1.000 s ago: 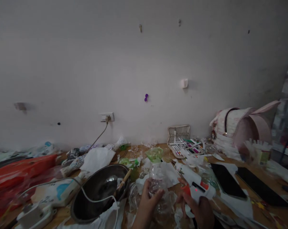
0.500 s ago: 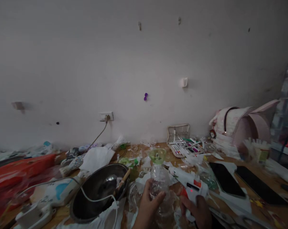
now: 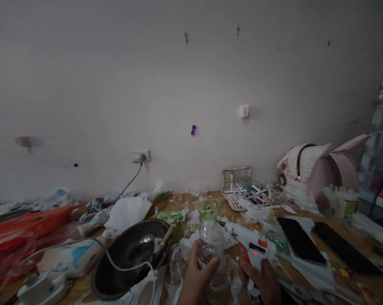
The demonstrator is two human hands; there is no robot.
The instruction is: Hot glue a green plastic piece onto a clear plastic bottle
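My left hand [image 3: 196, 273] is wrapped round a clear, crumpled plastic bottle [image 3: 211, 242] that stands upright at the bottom centre of the head view. A green plastic cup-shaped piece [image 3: 209, 208] sits on the bottle's top. My right hand [image 3: 264, 281] grips a white hot glue gun [image 3: 253, 245] with an orange trigger and a small red light. The gun's nozzle points left toward the upper part of the bottle. Both hands are cut off by the lower edge of the view.
A dark metal wok [image 3: 131, 254] with a wooden handle and a white cable across it lies left of my hands. An open marker case [image 3: 242, 190], two dark phones [image 3: 301, 241], a pink bag [image 3: 318, 169] and plastic scraps crowd the wooden table [image 3: 356, 250]. A wall socket [image 3: 141, 156] is behind.
The bottle has been raised a little and now stands more upright under the green piece. The glue gun has moved left, closer to the bottle.
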